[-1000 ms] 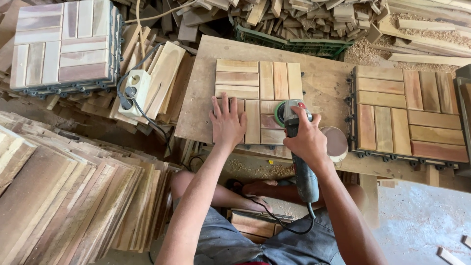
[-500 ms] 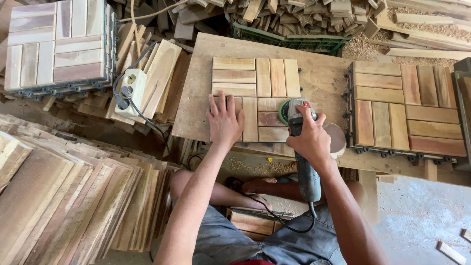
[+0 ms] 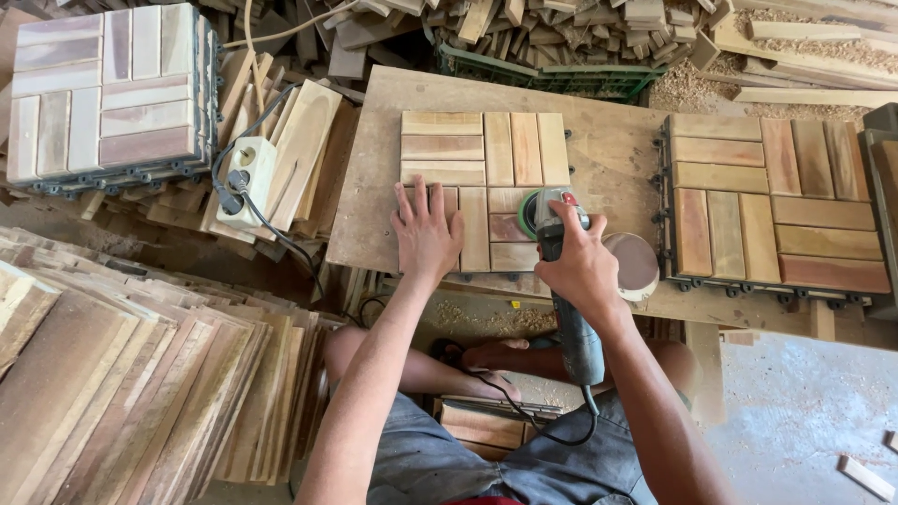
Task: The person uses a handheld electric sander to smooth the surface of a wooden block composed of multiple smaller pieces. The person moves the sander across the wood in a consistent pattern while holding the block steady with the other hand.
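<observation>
A worktop (image 3: 608, 140) carries a slatted wooden tile (image 3: 482, 150) at its middle. The left hand (image 3: 428, 234) lies flat on the tile's near left corner, fingers spread and released. The right hand (image 3: 582, 266) is clenched around a sander (image 3: 552, 234) whose disc presses on the tile's near right corner.

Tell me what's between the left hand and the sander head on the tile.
In the head view, only bare wooden slats of the tile lie between the left hand and the sander, which the right hand grips.
</observation>
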